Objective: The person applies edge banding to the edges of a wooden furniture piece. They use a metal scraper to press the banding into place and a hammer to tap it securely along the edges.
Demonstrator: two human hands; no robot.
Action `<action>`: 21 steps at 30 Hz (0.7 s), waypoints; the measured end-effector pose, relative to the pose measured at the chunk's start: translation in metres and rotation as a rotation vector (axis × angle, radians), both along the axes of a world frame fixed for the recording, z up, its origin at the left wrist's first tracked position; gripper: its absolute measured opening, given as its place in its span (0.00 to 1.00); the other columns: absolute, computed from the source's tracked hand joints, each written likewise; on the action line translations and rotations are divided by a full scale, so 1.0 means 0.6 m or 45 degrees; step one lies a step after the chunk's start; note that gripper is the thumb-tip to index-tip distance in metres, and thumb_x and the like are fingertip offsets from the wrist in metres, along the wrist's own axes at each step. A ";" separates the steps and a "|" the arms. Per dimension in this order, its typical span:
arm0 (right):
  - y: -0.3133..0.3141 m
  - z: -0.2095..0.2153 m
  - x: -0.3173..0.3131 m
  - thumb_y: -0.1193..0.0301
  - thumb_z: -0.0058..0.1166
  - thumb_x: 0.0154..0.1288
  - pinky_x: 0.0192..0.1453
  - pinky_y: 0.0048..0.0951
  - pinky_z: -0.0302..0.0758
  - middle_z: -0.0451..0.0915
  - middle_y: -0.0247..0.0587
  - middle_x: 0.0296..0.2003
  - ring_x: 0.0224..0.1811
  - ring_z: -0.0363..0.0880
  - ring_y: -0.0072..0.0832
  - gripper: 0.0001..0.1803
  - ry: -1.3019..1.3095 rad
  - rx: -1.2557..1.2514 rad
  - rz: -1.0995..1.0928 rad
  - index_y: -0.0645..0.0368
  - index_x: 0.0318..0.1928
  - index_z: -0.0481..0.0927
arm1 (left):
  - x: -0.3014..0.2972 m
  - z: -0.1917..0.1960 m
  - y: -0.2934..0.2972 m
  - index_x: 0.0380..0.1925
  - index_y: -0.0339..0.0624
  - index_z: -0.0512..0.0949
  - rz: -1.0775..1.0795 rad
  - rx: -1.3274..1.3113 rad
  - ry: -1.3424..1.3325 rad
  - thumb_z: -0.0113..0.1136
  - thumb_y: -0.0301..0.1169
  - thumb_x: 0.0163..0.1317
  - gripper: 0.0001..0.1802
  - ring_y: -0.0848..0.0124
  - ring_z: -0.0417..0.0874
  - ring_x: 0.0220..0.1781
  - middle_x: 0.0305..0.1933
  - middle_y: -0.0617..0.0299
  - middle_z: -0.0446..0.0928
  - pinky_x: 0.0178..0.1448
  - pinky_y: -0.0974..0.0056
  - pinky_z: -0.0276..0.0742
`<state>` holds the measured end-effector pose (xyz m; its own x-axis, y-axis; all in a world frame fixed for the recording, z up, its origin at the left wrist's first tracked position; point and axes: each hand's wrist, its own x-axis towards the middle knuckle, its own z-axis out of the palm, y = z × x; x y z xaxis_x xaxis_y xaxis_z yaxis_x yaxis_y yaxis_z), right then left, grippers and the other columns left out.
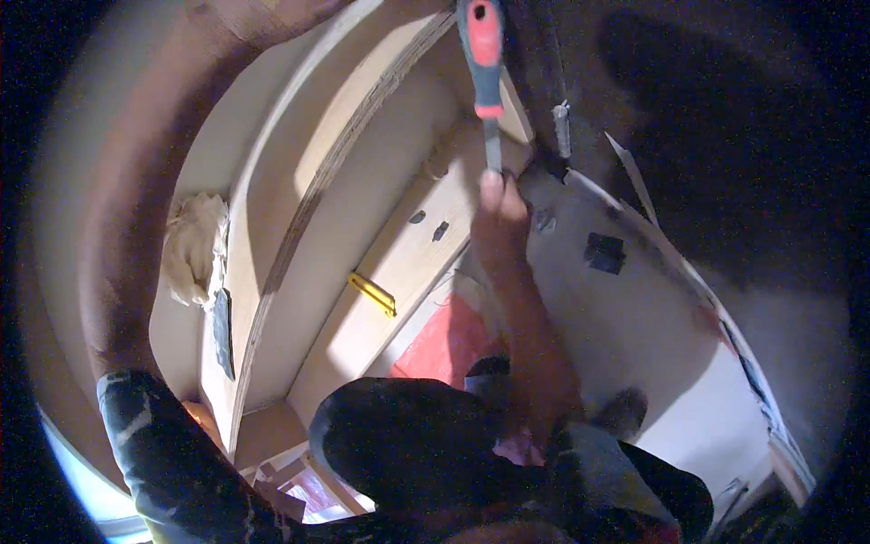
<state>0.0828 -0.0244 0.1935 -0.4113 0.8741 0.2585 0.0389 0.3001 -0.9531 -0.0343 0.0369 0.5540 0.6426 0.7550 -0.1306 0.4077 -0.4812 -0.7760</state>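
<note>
My right hand [505, 213] pinches the metal shaft of a hand tool [490, 82] between thumb and fingers. The tool has a red and dark grey handle with a hole in its end, and it points up, away from me. Whether it is a screwdriver or a chisel I cannot tell. My left arm arches along the left side to the top edge, where the back of my left hand [288, 11] shows beside a curved wooden panel [317, 168]. Its fingers are out of the picture. A yellow utility knife [373, 296] lies on a pale wooden board [412, 245] left of my right forearm.
Curved plywood edges rise between my arms. A crumpled cream cloth [195, 249] and a dark strip [224, 334] are at the left panel. Red sheeting [444, 340] lies below the board. A dark patch [605, 253] marks the grey surface at right, bounded by a ragged edge [716, 308].
</note>
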 end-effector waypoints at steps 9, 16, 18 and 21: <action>-0.080 -0.091 0.176 0.59 0.49 0.76 0.40 0.46 0.79 0.82 0.60 0.35 0.36 0.82 0.56 0.20 -0.314 -0.387 0.206 0.67 0.51 0.77 | -0.018 0.000 -0.008 0.40 0.40 0.82 -0.086 0.016 0.100 0.61 0.43 0.52 0.21 0.58 0.71 0.48 0.44 0.57 0.72 0.52 0.53 0.70; -0.040 -0.194 0.259 0.58 0.49 0.76 0.42 0.43 0.79 0.83 0.55 0.36 0.38 0.82 0.50 0.21 -0.634 -0.288 0.258 0.66 0.53 0.77 | 0.066 -0.004 -0.020 0.55 0.51 0.78 0.554 0.113 -0.135 0.49 0.63 0.66 0.32 0.55 0.72 0.50 0.46 0.56 0.73 0.59 0.48 0.68; -0.063 -0.192 0.253 0.58 0.49 0.76 0.43 0.43 0.79 0.83 0.54 0.37 0.38 0.82 0.48 0.22 -0.619 -0.284 0.390 0.66 0.54 0.77 | 0.087 0.007 -0.099 0.54 0.50 0.80 0.698 0.117 -0.120 0.50 0.54 0.66 0.27 0.53 0.75 0.50 0.48 0.56 0.75 0.58 0.48 0.71; -0.029 -0.205 0.281 0.58 0.50 0.76 0.44 0.42 0.80 0.84 0.52 0.38 0.38 0.83 0.46 0.22 -0.696 -0.252 0.338 0.65 0.55 0.76 | 0.044 -0.063 -0.196 0.47 0.45 0.85 0.638 0.144 -0.292 0.59 0.33 0.62 0.15 0.50 0.80 0.50 0.52 0.55 0.79 0.52 0.49 0.76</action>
<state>0.2512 -0.0417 0.0705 -0.6474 0.7339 -0.2058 0.4835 0.1867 -0.8552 -0.0078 -0.0808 0.5164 0.2039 0.9765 0.0699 0.7294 -0.1039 -0.6761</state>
